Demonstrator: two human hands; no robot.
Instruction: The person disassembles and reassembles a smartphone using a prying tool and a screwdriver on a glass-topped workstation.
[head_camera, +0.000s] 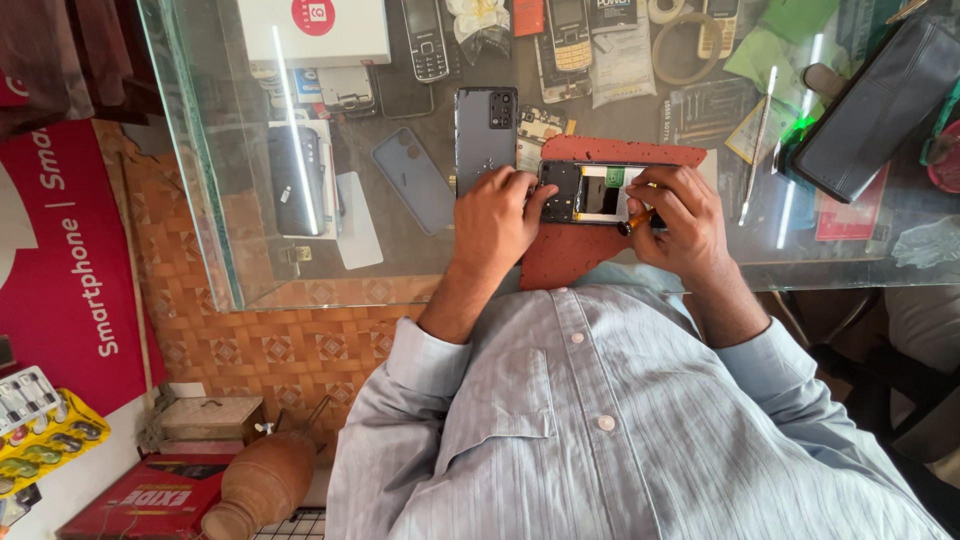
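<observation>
The opened phone (592, 192) lies on a red mat (570, 255) on the glass counter (400, 250), between both hands. The left hand (495, 220) grips its left end. The right hand (680, 215) pinches a small screwdriver (634, 221) at the phone's lower edge. A detached back cover (486, 135) lies just beside the left hand. The counter's near edge runs under the wrists. The screwdriver tip is hidden by the fingers.

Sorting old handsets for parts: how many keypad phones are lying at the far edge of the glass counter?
3. One black keypad phone beside the white box, one gold-keyed phone in the middle, and one partly cut off phone by the tape ring. Clutter may hide others.
</observation>
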